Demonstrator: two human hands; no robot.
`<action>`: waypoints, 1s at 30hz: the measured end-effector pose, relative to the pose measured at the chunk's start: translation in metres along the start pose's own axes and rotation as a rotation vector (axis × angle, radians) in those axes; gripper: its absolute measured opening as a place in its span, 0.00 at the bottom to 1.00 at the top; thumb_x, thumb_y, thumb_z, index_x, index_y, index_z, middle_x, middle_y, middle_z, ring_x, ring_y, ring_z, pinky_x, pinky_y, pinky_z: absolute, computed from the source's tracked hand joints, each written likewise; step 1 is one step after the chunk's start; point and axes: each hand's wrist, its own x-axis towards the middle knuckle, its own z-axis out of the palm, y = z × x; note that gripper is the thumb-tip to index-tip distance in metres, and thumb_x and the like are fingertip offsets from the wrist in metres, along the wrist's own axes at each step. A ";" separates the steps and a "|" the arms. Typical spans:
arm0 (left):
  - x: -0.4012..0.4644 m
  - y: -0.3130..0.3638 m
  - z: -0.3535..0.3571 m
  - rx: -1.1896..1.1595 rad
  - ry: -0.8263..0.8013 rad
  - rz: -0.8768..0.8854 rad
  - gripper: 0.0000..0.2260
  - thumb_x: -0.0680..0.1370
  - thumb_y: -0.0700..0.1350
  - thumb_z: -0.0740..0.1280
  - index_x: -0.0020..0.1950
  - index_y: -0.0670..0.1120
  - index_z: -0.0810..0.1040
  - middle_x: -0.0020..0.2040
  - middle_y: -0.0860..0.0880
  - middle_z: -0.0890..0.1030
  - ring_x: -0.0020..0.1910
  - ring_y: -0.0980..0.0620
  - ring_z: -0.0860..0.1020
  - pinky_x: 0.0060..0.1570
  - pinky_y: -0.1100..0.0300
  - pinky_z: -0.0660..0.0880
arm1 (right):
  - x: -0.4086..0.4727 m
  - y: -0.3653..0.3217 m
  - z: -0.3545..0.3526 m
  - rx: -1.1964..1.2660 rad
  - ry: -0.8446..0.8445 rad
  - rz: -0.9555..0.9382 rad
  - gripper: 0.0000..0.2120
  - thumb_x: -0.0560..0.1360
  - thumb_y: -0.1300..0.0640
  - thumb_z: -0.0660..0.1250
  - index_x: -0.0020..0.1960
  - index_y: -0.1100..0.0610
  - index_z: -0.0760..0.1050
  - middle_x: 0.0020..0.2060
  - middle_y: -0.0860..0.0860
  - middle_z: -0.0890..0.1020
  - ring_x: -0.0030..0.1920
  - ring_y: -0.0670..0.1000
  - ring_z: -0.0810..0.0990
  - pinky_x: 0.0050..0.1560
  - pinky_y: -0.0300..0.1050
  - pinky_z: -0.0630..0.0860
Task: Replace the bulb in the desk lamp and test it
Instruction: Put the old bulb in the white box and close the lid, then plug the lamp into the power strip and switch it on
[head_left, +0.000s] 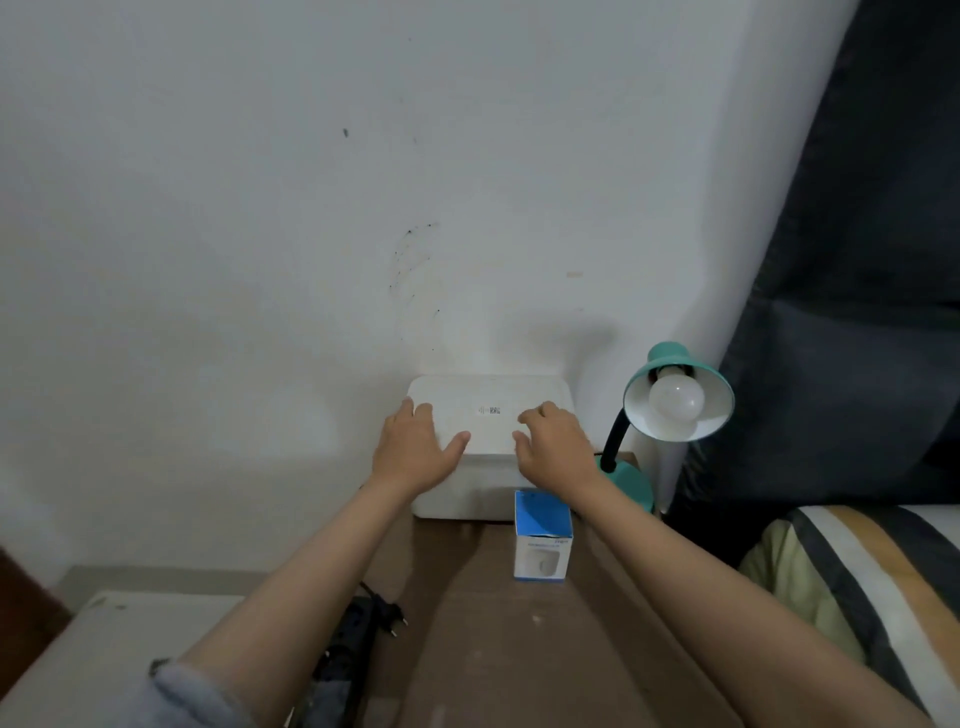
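Observation:
A teal desk lamp (675, 364) stands at the back right of the brown table (519, 649). Its shade faces me, with a white bulb (676, 402) screwed in and unlit. A blue and white bulb box (543, 535) stands upright in front of a white lidded box (488, 410) against the wall. My left hand (415, 447) lies flat on the lid's left side. My right hand (556, 441) rests on the lid's right side with its fingers slightly bent. Neither hand holds anything.
A black power strip (348, 639) with a loose plug (392, 616) lies at the table's left edge. A dark curtain (857, 260) hangs at the right above a striped bed cover (872, 582). A pale surface (104, 649) sits low at the left.

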 end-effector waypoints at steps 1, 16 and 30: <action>-0.010 -0.004 -0.003 -0.033 0.013 -0.003 0.29 0.75 0.58 0.64 0.68 0.41 0.65 0.70 0.42 0.66 0.69 0.41 0.64 0.63 0.50 0.67 | -0.008 -0.010 0.000 0.094 0.075 -0.071 0.12 0.75 0.57 0.62 0.55 0.62 0.76 0.49 0.59 0.79 0.48 0.60 0.77 0.49 0.52 0.74; -0.190 -0.136 0.040 -0.018 -0.061 -0.264 0.28 0.69 0.56 0.69 0.65 0.46 0.68 0.59 0.45 0.72 0.60 0.43 0.71 0.56 0.51 0.73 | -0.102 -0.119 0.091 0.501 -0.357 -0.070 0.11 0.74 0.62 0.62 0.55 0.61 0.79 0.48 0.56 0.82 0.47 0.55 0.80 0.46 0.39 0.71; -0.206 -0.149 0.068 -0.170 0.063 -0.202 0.25 0.71 0.52 0.66 0.65 0.45 0.67 0.53 0.46 0.74 0.54 0.49 0.72 0.49 0.63 0.68 | -0.107 -0.135 0.126 0.441 -0.551 0.070 0.07 0.69 0.63 0.66 0.34 0.56 0.71 0.32 0.51 0.77 0.38 0.51 0.73 0.34 0.40 0.62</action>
